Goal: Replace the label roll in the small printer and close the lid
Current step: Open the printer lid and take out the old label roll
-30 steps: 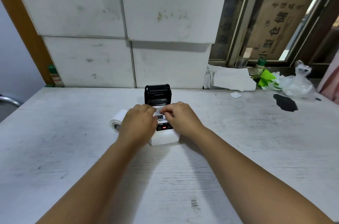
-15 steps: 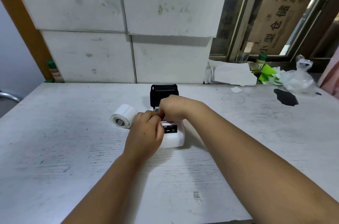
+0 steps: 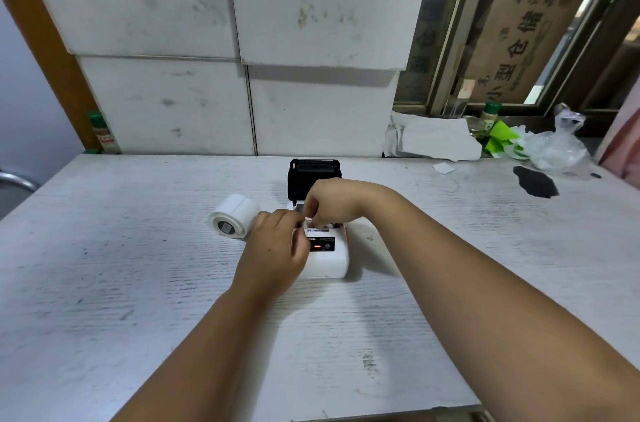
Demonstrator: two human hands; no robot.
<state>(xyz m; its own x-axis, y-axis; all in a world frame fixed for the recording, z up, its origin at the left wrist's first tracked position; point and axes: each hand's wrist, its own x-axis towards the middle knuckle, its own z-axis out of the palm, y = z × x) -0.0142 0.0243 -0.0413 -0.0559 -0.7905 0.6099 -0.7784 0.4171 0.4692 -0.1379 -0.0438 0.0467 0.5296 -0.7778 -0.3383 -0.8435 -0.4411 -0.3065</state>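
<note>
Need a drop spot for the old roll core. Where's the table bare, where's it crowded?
Bare: the wide stretch of table left of the label roll, and the patch right of the printer up to the dark stain. Crowded: the centre, where the left hand and right hand work at the printer, and the back-right corner with crumpled paper and plastic bag.

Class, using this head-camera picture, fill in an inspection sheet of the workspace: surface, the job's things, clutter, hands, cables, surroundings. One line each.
Surface: white table, scuffed, with a dark stain at far right.
Job's things: white printer with its black lid standing open; label roll lying on its side left of the printer.
Clutter: crumpled paper, green scraps, plastic bag, two bottles, a paper square.
Hands: left hand on the printer's left side; right hand pinching at the open compartment; what it grips is hidden.
Cables: nothing seen.
Surroundings: white panels behind; window with a cardboard box at right.
</note>
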